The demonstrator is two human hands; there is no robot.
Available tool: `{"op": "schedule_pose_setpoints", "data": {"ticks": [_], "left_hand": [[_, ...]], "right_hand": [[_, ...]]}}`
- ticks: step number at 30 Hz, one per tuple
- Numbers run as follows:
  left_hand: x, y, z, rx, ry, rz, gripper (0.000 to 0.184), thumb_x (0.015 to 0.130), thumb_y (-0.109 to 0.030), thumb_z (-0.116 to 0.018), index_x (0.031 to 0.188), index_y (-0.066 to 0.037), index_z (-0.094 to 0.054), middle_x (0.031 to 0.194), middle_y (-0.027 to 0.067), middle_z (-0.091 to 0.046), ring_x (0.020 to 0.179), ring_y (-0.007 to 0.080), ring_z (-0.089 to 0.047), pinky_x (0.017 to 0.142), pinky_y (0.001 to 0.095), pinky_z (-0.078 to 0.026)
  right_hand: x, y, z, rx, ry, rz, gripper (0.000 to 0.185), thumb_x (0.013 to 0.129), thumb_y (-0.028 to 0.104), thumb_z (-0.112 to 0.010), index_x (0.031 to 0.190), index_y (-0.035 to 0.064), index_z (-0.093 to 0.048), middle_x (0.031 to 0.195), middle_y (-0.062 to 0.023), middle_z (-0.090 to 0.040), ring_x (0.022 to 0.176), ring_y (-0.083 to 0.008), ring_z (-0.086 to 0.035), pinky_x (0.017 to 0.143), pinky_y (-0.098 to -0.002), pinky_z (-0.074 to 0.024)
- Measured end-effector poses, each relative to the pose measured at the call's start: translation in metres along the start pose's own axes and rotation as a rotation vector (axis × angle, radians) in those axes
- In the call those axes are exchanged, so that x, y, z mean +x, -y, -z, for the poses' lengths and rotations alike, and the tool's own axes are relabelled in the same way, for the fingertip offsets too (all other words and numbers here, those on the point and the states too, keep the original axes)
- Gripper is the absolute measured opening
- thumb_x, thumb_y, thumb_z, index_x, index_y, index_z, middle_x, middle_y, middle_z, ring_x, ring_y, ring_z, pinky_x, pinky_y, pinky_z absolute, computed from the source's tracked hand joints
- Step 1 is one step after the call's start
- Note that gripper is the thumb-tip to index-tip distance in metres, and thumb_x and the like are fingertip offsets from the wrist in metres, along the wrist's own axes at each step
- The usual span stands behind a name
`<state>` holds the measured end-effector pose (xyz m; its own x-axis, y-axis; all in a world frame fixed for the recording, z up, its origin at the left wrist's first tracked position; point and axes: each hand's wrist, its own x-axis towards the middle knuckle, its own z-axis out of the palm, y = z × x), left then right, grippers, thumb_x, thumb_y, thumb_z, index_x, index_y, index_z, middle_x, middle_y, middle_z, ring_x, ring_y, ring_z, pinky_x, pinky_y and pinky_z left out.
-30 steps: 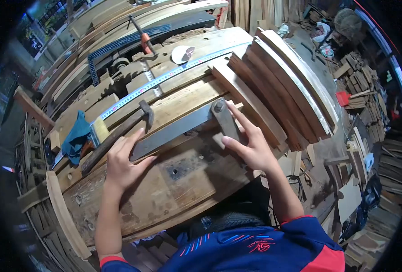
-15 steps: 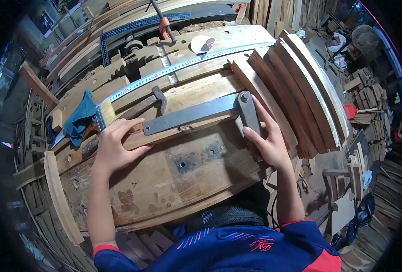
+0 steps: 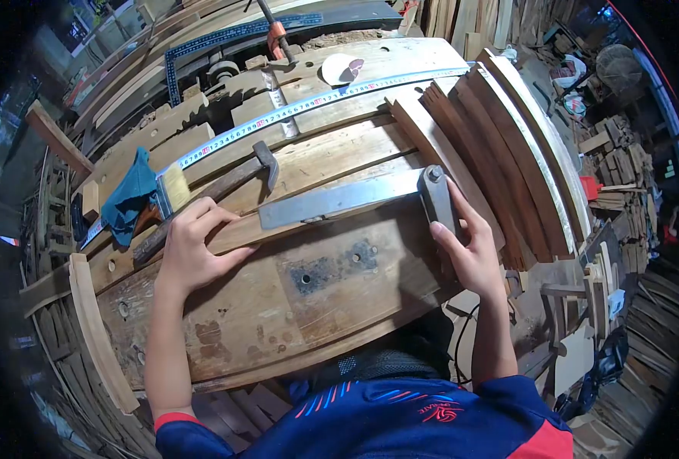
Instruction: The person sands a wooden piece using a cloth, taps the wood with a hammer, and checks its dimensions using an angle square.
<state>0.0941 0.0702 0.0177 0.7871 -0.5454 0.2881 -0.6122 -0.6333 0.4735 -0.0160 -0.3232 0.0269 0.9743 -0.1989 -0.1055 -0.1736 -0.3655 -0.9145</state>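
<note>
A metal bevel gauge [image 3: 339, 203] lies with its wide blade along the top of a narrow wooden strip [image 3: 236, 234]. My left hand [image 3: 198, 245] is closed round the strip's left end, thumb on the near side and fingers on the far side. At the strip's right part, my right hand [image 3: 468, 243] grips the gauge's dark handle [image 3: 436, 200] between thumb and fingers. A hammer [image 3: 236, 177] lies behind the strip, its head near the blade. Left of it are a brush [image 3: 173, 190] and a teal cloth [image 3: 130, 197].
The workbench [image 3: 240, 329] carries a long tape measure [image 3: 278, 115], a white round piece [image 3: 338, 70] and an orange clamp [image 3: 277, 37]. Curved wooden pieces [image 3: 500, 153] are stacked at the right. A blue-black metal square [image 3: 173, 73] lies at the back left.
The gauge and my right hand have moved right along the strip, away from my left hand. My left hand has closed round the strip's end. The camera view has shifted slightly.
</note>
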Motion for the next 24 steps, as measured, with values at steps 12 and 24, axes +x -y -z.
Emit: {"op": "schedule_pose_setpoints", "data": {"ticks": [12,24], "left_hand": [[-0.002,-0.009,0.002,0.108,0.042,0.055,0.046,0.068,-0.034,-0.095,0.093,-0.003,-0.072,0.09,0.0141,-0.067,0.082,0.0332,-0.068,0.076,0.0415,-0.055],[-0.017,-0.101,-0.041,0.011,0.228,-0.018,0.068,0.082,-0.064,-0.077,0.096,0.001,-0.066,0.093,0.0196,-0.063,0.093,0.0358,-0.062,0.084,0.0455,-0.052]], "right_hand": [[-0.002,0.004,-0.007,-0.126,-0.032,-0.018,0.071,0.097,0.018,-0.07,0.161,0.0091,-0.042,0.113,-0.0078,-0.072,0.084,-0.0086,-0.06,0.077,-0.027,-0.0512],[-0.022,0.007,-0.047,0.021,0.002,0.037,0.066,0.103,0.016,-0.062,0.162,0.0087,-0.034,0.148,-0.0165,-0.057,0.113,-0.0212,-0.068,0.098,-0.0363,-0.0533]]}}
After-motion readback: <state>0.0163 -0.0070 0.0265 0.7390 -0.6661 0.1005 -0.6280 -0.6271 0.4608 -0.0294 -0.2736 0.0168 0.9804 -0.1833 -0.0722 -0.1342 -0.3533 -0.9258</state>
